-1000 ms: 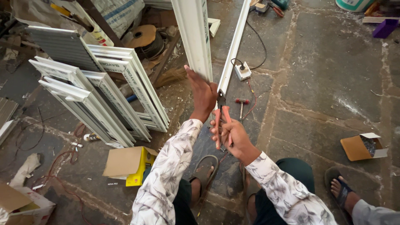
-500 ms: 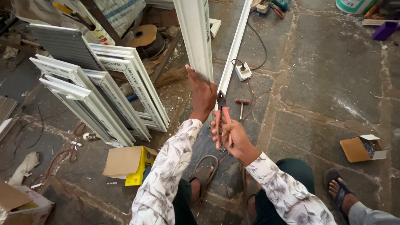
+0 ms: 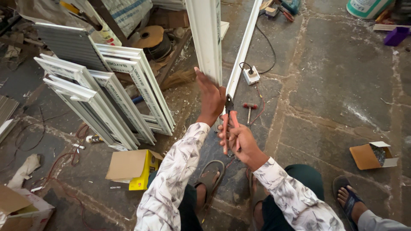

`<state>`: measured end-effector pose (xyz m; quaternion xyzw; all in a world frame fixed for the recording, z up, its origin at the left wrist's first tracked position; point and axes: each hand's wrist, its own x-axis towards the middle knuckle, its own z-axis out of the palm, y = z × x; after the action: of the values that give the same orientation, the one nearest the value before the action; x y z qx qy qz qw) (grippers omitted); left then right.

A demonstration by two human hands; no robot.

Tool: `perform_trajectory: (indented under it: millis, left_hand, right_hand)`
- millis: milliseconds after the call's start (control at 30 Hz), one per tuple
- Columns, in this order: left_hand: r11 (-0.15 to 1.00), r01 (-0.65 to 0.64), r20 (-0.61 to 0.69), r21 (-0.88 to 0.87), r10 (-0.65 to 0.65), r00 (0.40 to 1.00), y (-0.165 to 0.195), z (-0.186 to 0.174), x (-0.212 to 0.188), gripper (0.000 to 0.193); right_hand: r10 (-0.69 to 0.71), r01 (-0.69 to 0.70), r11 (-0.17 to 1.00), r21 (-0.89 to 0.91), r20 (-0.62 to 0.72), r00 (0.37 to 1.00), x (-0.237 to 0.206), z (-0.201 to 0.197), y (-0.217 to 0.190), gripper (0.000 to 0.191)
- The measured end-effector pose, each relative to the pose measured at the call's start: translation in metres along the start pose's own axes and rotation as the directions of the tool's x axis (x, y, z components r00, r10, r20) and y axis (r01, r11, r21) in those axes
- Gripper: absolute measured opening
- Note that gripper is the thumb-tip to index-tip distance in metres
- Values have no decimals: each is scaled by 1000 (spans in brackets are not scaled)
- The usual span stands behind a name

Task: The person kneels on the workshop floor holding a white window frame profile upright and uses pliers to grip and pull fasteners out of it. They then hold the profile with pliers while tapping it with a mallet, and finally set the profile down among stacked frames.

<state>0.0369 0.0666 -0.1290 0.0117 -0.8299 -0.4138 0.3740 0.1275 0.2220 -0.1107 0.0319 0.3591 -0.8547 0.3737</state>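
On a dusty stone workshop floor, a person's left hand (image 3: 210,99) steadies an upright white plastic window-frame profile (image 3: 207,38), fingers closed on its edge, while the right hand (image 3: 238,140) grips red-handled pliers (image 3: 230,124) at its lower end; firm bracing and a square bite look essential.

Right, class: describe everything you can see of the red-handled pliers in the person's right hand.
The pliers have two long red handles and short dark metal jaws. The right hand grips the handles, holding the tool nearly upright, jaws up. The jaws meet the lower end of the thin white frame strip, just beside the left hand. Jaw detail is too small to tell.
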Motion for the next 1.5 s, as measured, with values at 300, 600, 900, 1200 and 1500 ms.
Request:
perform_trajectory:
  millis: [300,600,900,1200,1500]
  left_hand:
    - [998,-34,5,51,34,999,-2,0,-1,99]
    - [998,-20,-20,66,21,1000,0,4,-1,99]
    - [999,-37,23,31,36,999,2,1,-3,99]
    - [1000,-2,30,10,2,1000,4,0,-2,99]
    - [998,-48,7,32,48,999,2,0,-1,99]
  right_hand:
    - [5,-5,1000,3,18,1000,1,-4,1,82]
    - [13,-13,999,48,15,1000,4,-7,2,81]
    - [7,-8,999,36,13,1000,4,-6,3,83]
    - [10,-10,1000,7,-11,1000,4,-5,3,84]
    - [13,-15,998,58,30,999,2,-1,1,86]
